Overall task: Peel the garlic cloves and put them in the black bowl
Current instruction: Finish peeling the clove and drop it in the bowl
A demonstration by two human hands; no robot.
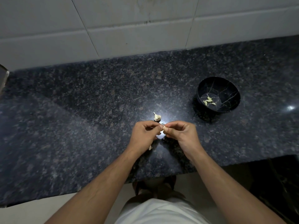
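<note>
Over the middle of the dark counter [80,110] in the head view, I've got both hands pinching one garlic clove [163,128], left hand [144,135] and right hand [181,135] working its skin. It's tiny, light and probably slick once bare, so I'd grip by the ends. The black bowl [233,88] sits at 2 o'clock with a few peeled cloves [208,101], and the garlic head [157,117] is just past my knuckles at 12.

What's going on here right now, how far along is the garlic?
A person is peeling a garlic clove, pinched between the left hand and right hand above the dark granite counter. The rest of the garlic bulb sits just beyond the hands. A few peeled cloves already lie in the black bowl off to the right.
</note>
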